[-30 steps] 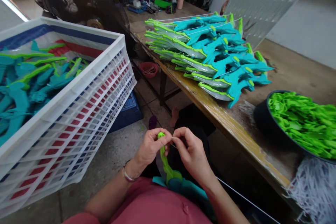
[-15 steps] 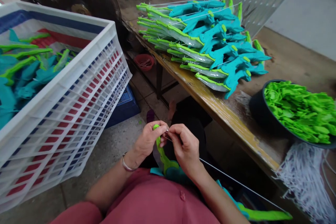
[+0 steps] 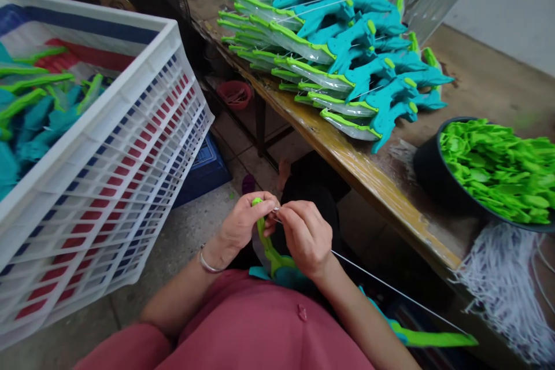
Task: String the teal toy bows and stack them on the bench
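In my lap lies a teal and lime-green plastic toy bow (image 3: 273, 254), partly hidden by my right hand and forearm. My left hand (image 3: 239, 224) is closed around the tip of its green limb, with thumb and forefinger pinching the end of a white string. Fingertip to fingertip with it, my right hand (image 3: 307, 238) is closed in a pinch on the same white string (image 3: 401, 293). Past my right wrist the string runs taut to the bow's other green tip (image 3: 446, 339) at lower right. The knot or loop between the fingers is too small to make out.
Similar bows (image 3: 347, 52) are stacked on the wooden table (image 3: 481, 72). A black bowl (image 3: 427, 176) of green plastic pieces stands at its edge, above a hanging bundle of white strings (image 3: 507, 283). At left is a white crate (image 3: 125, 156) holding more bows.
The view has tilted slightly, so table and crate sit a little higher in the picture. Both hands keep their pinch at the bow tip; my right hand has turned slightly, its knuckles further over.
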Tool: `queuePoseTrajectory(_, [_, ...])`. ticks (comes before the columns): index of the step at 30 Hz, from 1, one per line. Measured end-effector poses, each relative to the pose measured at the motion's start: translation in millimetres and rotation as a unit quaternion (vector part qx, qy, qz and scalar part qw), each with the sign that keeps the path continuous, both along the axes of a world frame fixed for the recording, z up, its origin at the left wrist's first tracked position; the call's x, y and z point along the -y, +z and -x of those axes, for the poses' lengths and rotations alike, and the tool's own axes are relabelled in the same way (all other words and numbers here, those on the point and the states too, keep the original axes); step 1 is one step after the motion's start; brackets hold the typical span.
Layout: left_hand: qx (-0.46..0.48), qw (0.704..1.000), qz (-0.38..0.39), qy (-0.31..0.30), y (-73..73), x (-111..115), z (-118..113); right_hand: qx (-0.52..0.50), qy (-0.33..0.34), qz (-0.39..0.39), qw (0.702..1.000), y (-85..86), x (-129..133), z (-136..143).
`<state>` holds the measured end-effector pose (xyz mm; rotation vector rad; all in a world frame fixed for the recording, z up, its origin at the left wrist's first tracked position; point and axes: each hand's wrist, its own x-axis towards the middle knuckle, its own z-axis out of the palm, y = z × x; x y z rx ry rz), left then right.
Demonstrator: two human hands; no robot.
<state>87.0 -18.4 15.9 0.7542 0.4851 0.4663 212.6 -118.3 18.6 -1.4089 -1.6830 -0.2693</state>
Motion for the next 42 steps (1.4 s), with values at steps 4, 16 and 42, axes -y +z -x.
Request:
queuePoseTrajectory(4, [0.000, 1.000, 0.007, -0.007, 1.4, -2, -1, 0.019, -0.004, -0.017, 1.000, -2.1, 0, 0])
queuePoseTrajectory(16, [0.019, 1.000, -0.008, 0.010, 2.4, 0, -2, -0.068, -0.029, 0.003, 0.997, 4.7, -10, 3])
queuePoseTrajectory(42, [0.024, 0.996, -0.072, 0.040, 1.3, 11, 1, -0.103, -0.031, 0.122, 0.987, 31.7, 24, -5])
